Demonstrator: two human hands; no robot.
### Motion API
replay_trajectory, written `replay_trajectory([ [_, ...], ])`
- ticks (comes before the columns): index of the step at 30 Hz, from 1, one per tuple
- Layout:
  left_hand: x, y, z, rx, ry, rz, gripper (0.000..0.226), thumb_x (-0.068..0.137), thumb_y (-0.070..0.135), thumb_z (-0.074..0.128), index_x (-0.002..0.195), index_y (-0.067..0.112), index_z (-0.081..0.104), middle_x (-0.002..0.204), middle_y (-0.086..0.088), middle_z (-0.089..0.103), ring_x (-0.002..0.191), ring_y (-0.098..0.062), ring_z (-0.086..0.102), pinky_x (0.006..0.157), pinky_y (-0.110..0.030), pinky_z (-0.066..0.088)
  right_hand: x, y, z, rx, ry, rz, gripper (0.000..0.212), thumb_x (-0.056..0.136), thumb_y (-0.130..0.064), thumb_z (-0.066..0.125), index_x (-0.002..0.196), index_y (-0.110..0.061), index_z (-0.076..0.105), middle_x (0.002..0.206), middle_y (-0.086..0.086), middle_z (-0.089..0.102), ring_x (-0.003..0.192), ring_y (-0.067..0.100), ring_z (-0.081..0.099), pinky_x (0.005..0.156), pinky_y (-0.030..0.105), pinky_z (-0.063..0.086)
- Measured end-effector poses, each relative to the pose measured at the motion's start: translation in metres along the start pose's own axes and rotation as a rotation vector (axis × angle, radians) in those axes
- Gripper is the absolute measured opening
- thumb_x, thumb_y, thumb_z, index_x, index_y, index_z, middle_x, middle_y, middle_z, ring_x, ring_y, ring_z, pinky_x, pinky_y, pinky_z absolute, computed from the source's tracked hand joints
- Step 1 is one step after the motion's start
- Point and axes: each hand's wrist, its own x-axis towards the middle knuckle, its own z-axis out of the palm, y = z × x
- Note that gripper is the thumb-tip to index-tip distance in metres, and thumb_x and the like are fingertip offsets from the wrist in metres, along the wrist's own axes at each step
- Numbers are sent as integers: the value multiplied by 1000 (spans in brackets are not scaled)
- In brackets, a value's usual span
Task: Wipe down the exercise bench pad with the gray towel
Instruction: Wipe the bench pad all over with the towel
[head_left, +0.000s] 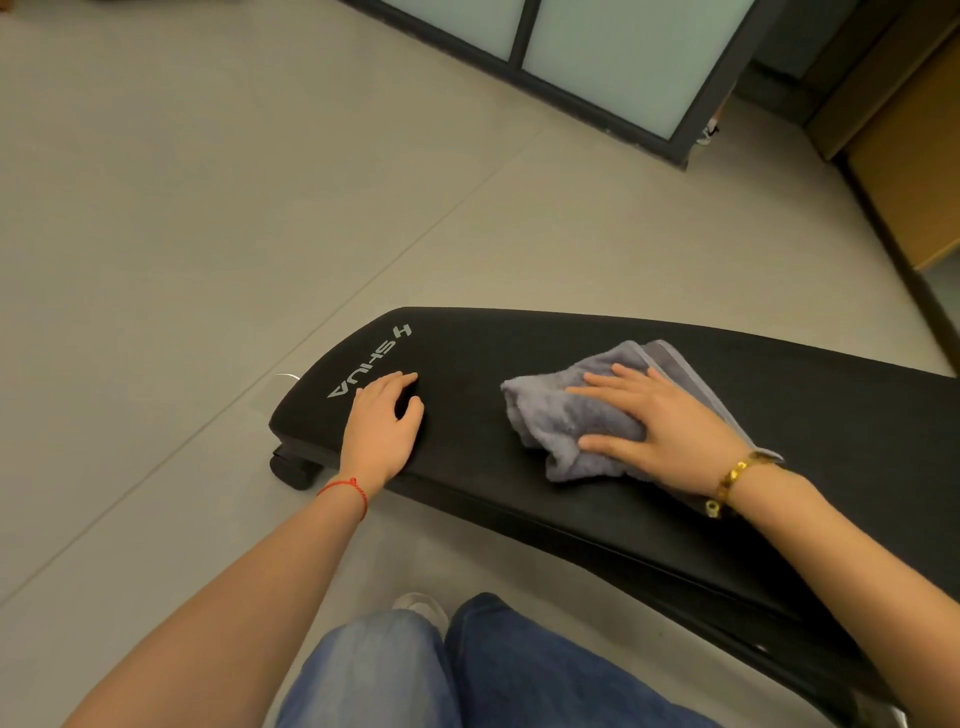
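My right hand (660, 426) presses flat on the gray towel (566, 415); the bench pad (519, 499) runs lengthwise leftward toward my left hand (387, 415), probably resting loosely curled.

Home workout room: exercise bench pad (571, 519), tiled floor (208, 208)

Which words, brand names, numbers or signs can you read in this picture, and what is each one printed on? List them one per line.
"SHUA": pale letters on the black bench pad, near its rounded end, upside down from this view, beside the left hand.
An H-shaped logo mark next to those letters, on the same pad.
No readable text on the gray towel, the bracelets or the floor.
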Motion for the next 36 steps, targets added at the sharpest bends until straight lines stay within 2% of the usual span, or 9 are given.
replay_trajectory([
  [3, -1, 1, 0, -23, 9, -15, 43, 99, 33, 42, 140, 25, 48, 148, 2, 44, 140, -14, 34, 121, -43, 21, 41, 48, -8, -113, 82, 193, 83, 74, -82, 30, 136, -29, 50, 147, -1, 45, 138, 24, 35, 116, 43, 22],
  [5, 0, 1, 0, -33, 12, -21, 42, 98, 33, 43, 139, 26, 49, 148, 3, 45, 140, -14, 35, 119, -44, 25, 70, 56, -4, -157, 64, 255, 72, 80, -72, 37, 135, -28, 50, 146, 0, 46, 135, 26, 37, 113, 44, 24],
  [8, 0, 0, 0, -27, 16, -19, 42, 98, 33, 43, 139, 26, 49, 147, 4, 45, 139, -14, 35, 119, -43, 26, 85, 29, 10, -157, 46, 176, 58, 87, -58, 51, 136, -27, 50, 145, 1, 46, 135, 25, 37, 112, 41, 21],
  [14, -2, 0, 0, -43, 30, -11, 41, 97, 31, 46, 138, 25, 51, 145, 4, 47, 137, -14, 37, 118, -44, 26, 7, -33, 16, -28, 5, -65, 64, 82, -66, 45, 140, -38, 41, 151, -11, 37, 144, 14, 22, 117, 27, 0],
  [17, -1, 1, 0, -35, 25, -2, 41, 97, 31, 45, 137, 24, 51, 145, 3, 48, 137, -15, 38, 118, -43, 26, -18, -27, 6, 31, -21, -85, 68, 79, -71, 38, 141, -42, 39, 151, -15, 34, 144, 8, 20, 121, 31, 8],
  [21, -2, 3, 0, -29, 19, -1, 41, 98, 31, 45, 138, 23, 51, 145, 2, 48, 138, -16, 38, 118, -45, 26, 12, 23, -7, -13, 33, 32, 79, 74, -82, 34, 137, -35, 47, 148, -7, 43, 140, 18, 33, 118, 37, 22],
  [26, -1, 3, -1, -26, 15, -11, 41, 98, 30, 45, 138, 24, 51, 146, 2, 47, 138, -15, 37, 118, -46, 25, 102, 28, 15, -147, 10, 110, 59, 84, -62, 51, 136, -35, 48, 142, -3, 49, 131, 21, 40, 112, 39, 24],
  [31, -1, 1, 0, -29, 26, 6, 40, 98, 29, 47, 137, 24, 52, 144, 2, 48, 137, -15, 38, 118, -46, 25, 73, -19, 28, -31, -39, -55, 56, 86, -59, 52, 136, -35, 46, 144, -7, 47, 138, 18, 33, 116, 36, 16],
  [36, -1, 1, 0, -33, 27, 5, 40, 98, 28, 46, 137, 24, 51, 144, 3, 48, 137, -14, 38, 118, -45, 25, 14, -9, 4, 110, -38, -204, 64, 80, -66, 49, 136, -35, 48, 142, -18, 43, 134, -2, 24, 117, 26, 14],
])
